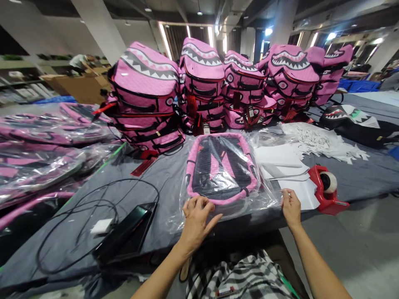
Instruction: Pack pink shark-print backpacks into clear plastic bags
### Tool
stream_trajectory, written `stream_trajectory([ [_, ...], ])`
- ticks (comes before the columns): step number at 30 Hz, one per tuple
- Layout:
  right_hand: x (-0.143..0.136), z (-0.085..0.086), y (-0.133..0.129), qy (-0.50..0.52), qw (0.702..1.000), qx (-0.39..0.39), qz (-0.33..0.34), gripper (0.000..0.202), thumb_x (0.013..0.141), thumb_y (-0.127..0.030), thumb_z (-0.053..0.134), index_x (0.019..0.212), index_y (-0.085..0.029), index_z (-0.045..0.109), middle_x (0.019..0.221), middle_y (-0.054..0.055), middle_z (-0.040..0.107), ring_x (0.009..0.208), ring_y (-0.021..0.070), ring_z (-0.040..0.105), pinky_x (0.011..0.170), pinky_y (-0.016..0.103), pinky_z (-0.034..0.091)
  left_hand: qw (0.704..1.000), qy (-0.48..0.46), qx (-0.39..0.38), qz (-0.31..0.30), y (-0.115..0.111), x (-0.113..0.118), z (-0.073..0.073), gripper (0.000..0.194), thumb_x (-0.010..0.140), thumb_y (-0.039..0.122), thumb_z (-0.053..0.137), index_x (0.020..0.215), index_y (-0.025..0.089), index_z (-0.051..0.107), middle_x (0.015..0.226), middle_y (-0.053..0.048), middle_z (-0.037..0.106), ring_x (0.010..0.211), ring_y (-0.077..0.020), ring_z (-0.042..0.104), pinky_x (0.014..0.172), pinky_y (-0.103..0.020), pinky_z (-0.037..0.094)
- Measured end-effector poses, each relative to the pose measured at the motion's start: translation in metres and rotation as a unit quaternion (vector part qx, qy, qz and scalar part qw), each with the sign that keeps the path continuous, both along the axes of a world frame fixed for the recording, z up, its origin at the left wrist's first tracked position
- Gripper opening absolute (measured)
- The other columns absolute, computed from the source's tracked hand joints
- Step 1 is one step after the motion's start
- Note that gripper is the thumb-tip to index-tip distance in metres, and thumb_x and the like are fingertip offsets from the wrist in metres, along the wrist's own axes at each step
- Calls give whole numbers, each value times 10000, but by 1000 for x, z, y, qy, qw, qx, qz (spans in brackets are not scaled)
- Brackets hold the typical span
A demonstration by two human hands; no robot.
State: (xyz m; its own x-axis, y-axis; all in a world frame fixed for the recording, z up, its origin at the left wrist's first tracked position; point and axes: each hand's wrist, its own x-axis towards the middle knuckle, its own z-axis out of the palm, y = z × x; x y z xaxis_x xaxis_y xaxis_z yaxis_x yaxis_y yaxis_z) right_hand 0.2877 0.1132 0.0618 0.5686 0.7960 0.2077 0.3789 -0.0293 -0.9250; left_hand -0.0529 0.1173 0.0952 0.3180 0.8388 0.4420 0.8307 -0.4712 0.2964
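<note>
A pink and black backpack (222, 166) lies flat inside a clear plastic bag (264, 201) at the front edge of the grey-covered table. My left hand (198, 218) rests on the near left part of the bag, fingers bent and spread, with the thumb apart. At the bag's near right corner, my right hand (291, 205) pinches the plastic between thumb and fingers. Just right of that hand, a red tape dispenser (330, 193) with a roll of tape stands beside white paper sheets (299, 189).
Stacked pink backpacks (146, 83) line the table's back. Bagged ones (40, 153) lie at left. A phone (127, 232), cable and white charger (102, 226) sit front left. White scraps (324, 141) and a black shark-face bag (358, 122) are at right. A person (81, 62) bends over boxes far left.
</note>
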Motion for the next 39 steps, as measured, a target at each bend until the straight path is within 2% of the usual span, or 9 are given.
stream_trajectory([
  [6,1,-2,0,13,1000,13,3,533,856,-743,452,894,-224,561,467,-70,443,439,158,448,487,291,367,994,-42,-99,-34,-3,-4,9,162,942,337,570,829,225,602,895,-20,671,991,-245,551,928,-433,342],
  [9,2,-4,0,20,1000,21,6,545,847,-755,459,897,-222,561,469,-69,442,440,159,446,491,294,370,997,-18,-74,14,-4,-5,14,208,930,420,590,893,215,590,919,-46,664,980,-258,554,907,-428,360],
  [13,3,-6,0,26,999,25,7,572,833,-781,464,898,-221,563,474,-64,447,443,162,445,490,295,366,995,49,-42,76,-6,-7,16,392,863,550,655,975,177,615,935,-100,661,972,-303,549,914,-468,355],
  [19,5,-7,1,5,1000,20,13,576,848,-785,442,894,-223,562,478,-56,461,448,164,457,497,298,370,989,-52,-132,28,-1,-11,10,192,909,402,635,837,225,653,844,-8,677,925,-229,570,925,-428,315],
  [23,6,-7,1,12,1000,18,20,590,842,-798,432,905,-224,553,465,-59,461,445,168,468,500,299,379,989,-92,-117,13,8,-14,9,192,927,352,597,796,233,673,837,-3,693,979,-233,580,957,-437,280],
  [27,9,-4,2,29,999,3,20,595,812,-813,456,907,-231,538,454,-61,465,423,173,466,477,295,371,992,-84,-87,-27,28,-17,15,214,938,357,561,830,229,694,881,-24,709,974,-224,603,979,-445,277],
  [33,17,-11,21,-121,992,-46,-1,503,859,-728,387,806,-252,542,424,-29,501,436,200,511,535,308,358,968,-94,-221,-71,59,-20,20,260,879,392,551,744,212,683,816,-47,716,834,-214,621,815,-357,410],
  [37,21,-17,28,-179,976,-119,39,436,876,-652,372,708,-268,491,427,-16,524,436,208,518,539,309,350,961,-75,-259,-57,63,-17,24,296,847,430,545,711,209,687,772,-44,713,800,-220,608,740,-338,406],
  [39,30,-13,20,-195,974,-108,39,438,881,-645,377,729,-260,522,497,9,586,491,219,563,561,316,381,960,-71,-265,-49,63,-15,27,311,831,442,540,679,206,674,740,-40,701,763,-214,600,708,-325,396],
])
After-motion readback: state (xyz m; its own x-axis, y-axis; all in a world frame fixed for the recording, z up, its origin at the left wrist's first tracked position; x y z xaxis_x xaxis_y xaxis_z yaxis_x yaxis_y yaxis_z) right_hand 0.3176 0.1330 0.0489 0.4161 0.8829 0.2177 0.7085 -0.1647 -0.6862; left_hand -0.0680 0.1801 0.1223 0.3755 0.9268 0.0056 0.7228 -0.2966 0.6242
